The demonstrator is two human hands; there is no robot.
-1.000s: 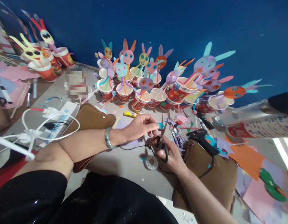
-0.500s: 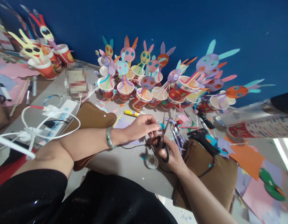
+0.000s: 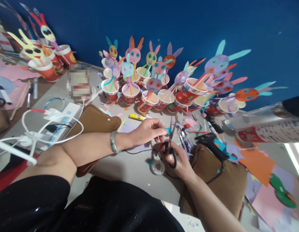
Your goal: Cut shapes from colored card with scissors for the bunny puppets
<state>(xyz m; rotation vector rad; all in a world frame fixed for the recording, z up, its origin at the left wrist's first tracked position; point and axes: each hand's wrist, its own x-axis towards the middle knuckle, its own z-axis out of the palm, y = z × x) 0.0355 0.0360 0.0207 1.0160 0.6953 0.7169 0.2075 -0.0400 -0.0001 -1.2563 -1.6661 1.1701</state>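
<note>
My left hand [image 3: 149, 130] pinches a small piece of teal paper [image 3: 168, 130] between thumb and fingertips. Wrapped round the black handles of a pair of scissors [image 3: 173, 151], my right hand [image 3: 180, 161] holds the blades pointing up and away, right beside the paper. The blades look nearly together. Below the hands a white tape roll [image 3: 157, 167] lies on the grey table [image 3: 132, 174]. A yellow glue stick [image 3: 136, 117] rests just beyond my left hand, near a sheet of lilac paper [image 3: 130, 130].
Paper cups [image 3: 147, 104] with paper rabbit figures line the blue wall. To the left are a power strip [image 3: 61, 124] with white cables and a brown cushion [image 3: 96, 120]. On the right, a black glue gun [image 3: 208, 141] sits on another brown cushion [image 3: 226, 180], beside coloured paper [image 3: 255, 161].
The scissor blades have come closer together and the handles have closed with them. My left hand and the teal paper stay almost where they were.
</note>
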